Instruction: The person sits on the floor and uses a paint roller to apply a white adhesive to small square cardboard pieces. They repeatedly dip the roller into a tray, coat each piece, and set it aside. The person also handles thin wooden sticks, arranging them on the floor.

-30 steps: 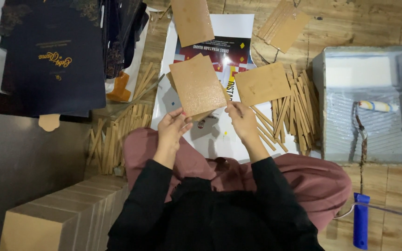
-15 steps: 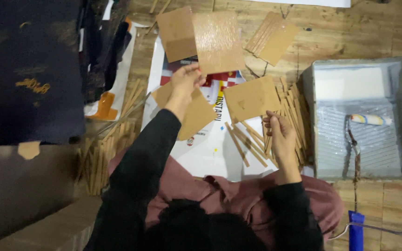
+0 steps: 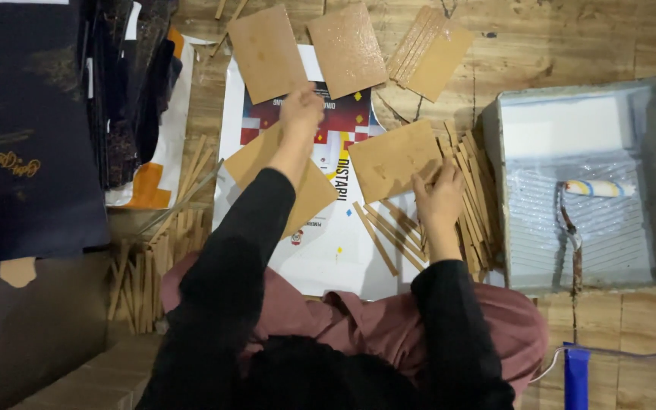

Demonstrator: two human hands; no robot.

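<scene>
I sit on a wooden floor over a printed sheet (image 3: 328,254). My left hand (image 3: 301,112) is stretched forward, holding nothing. It lies just below a matt brown board (image 3: 266,53) and a glossy wet-looking board (image 3: 347,47), which lie flat side by side. My right hand (image 3: 438,203) grips the lower right corner of another brown board (image 3: 389,158), above a heap of thin wooden sticks (image 3: 472,197). A further brown board (image 3: 309,196) lies partly hidden under my left forearm.
A grey paint tray (image 3: 647,175) with a small roller (image 3: 597,188) stands at the right. A stack of boards (image 3: 430,53) lies at the top. More sticks (image 3: 146,266) lie at the left, beside dark blue covers (image 3: 24,152). A blue handle (image 3: 575,376) lies bottom right.
My left hand carried the glossy board forward, laid it beside the matt one and let go. My right hand shifted from the sticks onto the corner of the brown board.
</scene>
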